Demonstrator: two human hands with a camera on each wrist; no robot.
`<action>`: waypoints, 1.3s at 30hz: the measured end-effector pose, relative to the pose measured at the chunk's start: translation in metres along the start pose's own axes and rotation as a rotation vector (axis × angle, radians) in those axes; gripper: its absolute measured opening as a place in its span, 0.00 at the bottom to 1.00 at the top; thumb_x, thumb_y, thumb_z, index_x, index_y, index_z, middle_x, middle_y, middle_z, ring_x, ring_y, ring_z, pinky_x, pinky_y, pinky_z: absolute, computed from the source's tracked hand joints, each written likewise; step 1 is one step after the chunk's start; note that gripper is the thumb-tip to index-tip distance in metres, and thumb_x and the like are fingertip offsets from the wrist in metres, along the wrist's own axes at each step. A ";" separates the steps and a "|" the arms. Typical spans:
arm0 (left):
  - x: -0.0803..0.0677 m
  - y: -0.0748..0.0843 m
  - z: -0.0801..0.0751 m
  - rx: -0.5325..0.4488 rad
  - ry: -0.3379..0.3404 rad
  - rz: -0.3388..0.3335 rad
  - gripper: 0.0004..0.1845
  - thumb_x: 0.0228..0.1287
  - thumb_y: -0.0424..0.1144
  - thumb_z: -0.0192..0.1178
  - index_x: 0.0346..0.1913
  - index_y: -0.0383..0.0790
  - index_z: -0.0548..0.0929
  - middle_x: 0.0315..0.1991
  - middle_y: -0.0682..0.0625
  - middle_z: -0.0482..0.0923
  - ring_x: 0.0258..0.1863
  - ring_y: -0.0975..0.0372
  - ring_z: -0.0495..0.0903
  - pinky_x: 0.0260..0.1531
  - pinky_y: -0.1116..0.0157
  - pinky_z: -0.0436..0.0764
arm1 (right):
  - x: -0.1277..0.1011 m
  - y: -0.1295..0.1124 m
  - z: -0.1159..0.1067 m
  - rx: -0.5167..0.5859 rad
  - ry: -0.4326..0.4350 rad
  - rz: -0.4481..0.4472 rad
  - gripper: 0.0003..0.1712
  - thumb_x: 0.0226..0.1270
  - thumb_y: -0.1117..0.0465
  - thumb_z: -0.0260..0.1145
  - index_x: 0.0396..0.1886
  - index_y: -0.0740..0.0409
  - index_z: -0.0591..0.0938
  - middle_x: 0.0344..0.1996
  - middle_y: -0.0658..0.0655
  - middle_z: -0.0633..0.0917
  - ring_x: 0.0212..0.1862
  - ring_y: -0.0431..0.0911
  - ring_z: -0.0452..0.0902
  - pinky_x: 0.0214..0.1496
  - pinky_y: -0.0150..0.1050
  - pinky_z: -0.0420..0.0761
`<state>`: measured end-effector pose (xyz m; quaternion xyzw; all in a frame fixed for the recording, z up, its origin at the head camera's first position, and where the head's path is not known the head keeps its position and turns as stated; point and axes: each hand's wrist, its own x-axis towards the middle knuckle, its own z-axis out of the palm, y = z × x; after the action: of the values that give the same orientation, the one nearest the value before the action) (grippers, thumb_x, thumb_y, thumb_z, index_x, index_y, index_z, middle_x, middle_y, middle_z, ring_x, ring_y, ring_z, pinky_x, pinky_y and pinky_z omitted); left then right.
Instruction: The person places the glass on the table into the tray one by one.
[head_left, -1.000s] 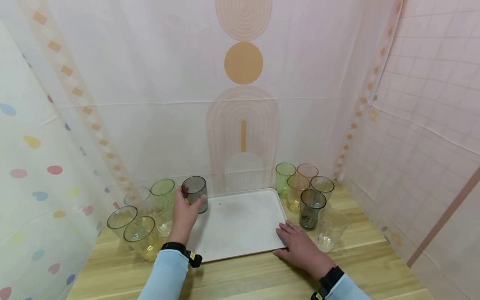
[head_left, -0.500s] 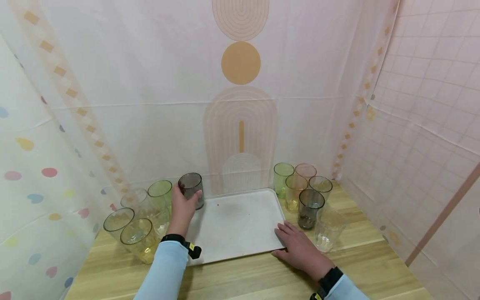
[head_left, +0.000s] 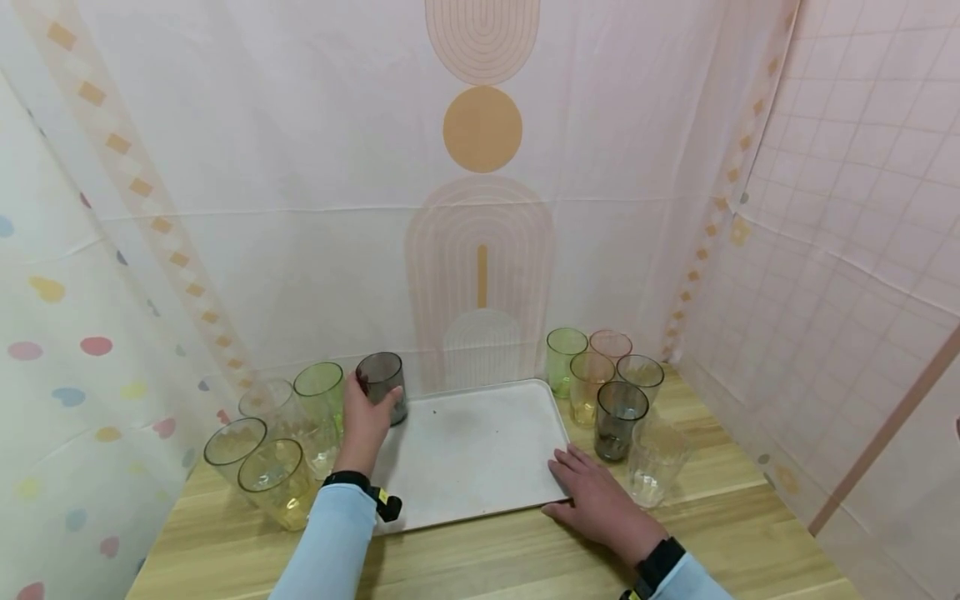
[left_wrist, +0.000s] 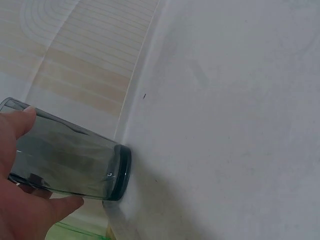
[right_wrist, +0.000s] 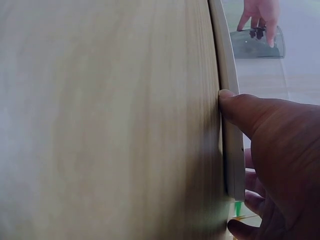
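The gray glass [head_left: 382, 382] stands on the far left corner of the white tray [head_left: 480, 450], its bottom touching the tray. The left hand [head_left: 365, 421] holds it, with fingers and thumb curled round its side. The right hand [head_left: 596, 496] lies flat with straight fingers on the tray's near right corner, thumb pressed against the rim. The tray sits in the middle of the wooden surface [head_left: 525, 558]. More colored glasses stand at both sides.

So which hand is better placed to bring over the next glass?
Probably the right hand: it lies flat on the tray corner beside a grey glass, while the left hand grips one.
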<state>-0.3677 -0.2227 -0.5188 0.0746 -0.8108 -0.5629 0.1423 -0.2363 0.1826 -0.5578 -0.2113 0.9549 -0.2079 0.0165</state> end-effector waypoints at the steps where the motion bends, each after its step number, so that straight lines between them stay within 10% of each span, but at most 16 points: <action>1: 0.000 0.000 0.000 -0.003 -0.004 -0.003 0.52 0.81 0.42 0.68 0.90 0.34 0.42 0.87 0.29 0.48 0.87 0.38 0.51 0.85 0.42 0.57 | 0.000 0.000 0.000 -0.002 -0.002 0.004 0.45 0.74 0.39 0.77 0.79 0.61 0.78 0.82 0.63 0.73 0.86 0.65 0.58 0.81 0.71 0.66; 17: -0.016 0.000 -0.006 0.045 -0.042 -0.017 0.58 0.80 0.43 0.69 0.90 0.35 0.33 0.89 0.29 0.38 0.88 0.37 0.43 0.86 0.40 0.52 | 0.002 -0.002 -0.002 0.001 -0.008 0.013 0.45 0.74 0.38 0.76 0.79 0.61 0.78 0.82 0.63 0.72 0.86 0.65 0.57 0.81 0.71 0.65; 23: -0.056 0.008 -0.013 0.133 -0.070 -0.067 0.60 0.80 0.46 0.68 0.88 0.30 0.31 0.88 0.24 0.37 0.87 0.32 0.43 0.84 0.36 0.50 | 0.002 -0.005 -0.004 0.004 -0.009 0.014 0.45 0.75 0.39 0.76 0.79 0.62 0.78 0.82 0.64 0.72 0.86 0.65 0.57 0.82 0.71 0.65; 29: -0.112 0.010 -0.029 0.029 -0.091 -0.027 0.46 0.81 0.38 0.67 0.85 0.23 0.50 0.82 0.22 0.54 0.84 0.33 0.56 0.83 0.38 0.61 | 0.003 -0.004 -0.002 0.000 -0.008 0.009 0.46 0.74 0.38 0.77 0.79 0.62 0.78 0.82 0.64 0.72 0.86 0.65 0.57 0.81 0.71 0.65; 39: -0.182 -0.014 -0.077 0.109 0.142 0.028 0.10 0.76 0.36 0.73 0.52 0.34 0.86 0.48 0.44 0.89 0.43 0.72 0.85 0.42 0.81 0.82 | 0.004 -0.002 -0.001 -0.002 -0.012 0.009 0.46 0.75 0.38 0.76 0.80 0.62 0.77 0.82 0.63 0.71 0.86 0.65 0.56 0.82 0.70 0.64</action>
<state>-0.1718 -0.2455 -0.5333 0.1108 -0.8290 -0.5092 0.2030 -0.2392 0.1791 -0.5561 -0.2082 0.9559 -0.2057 0.0229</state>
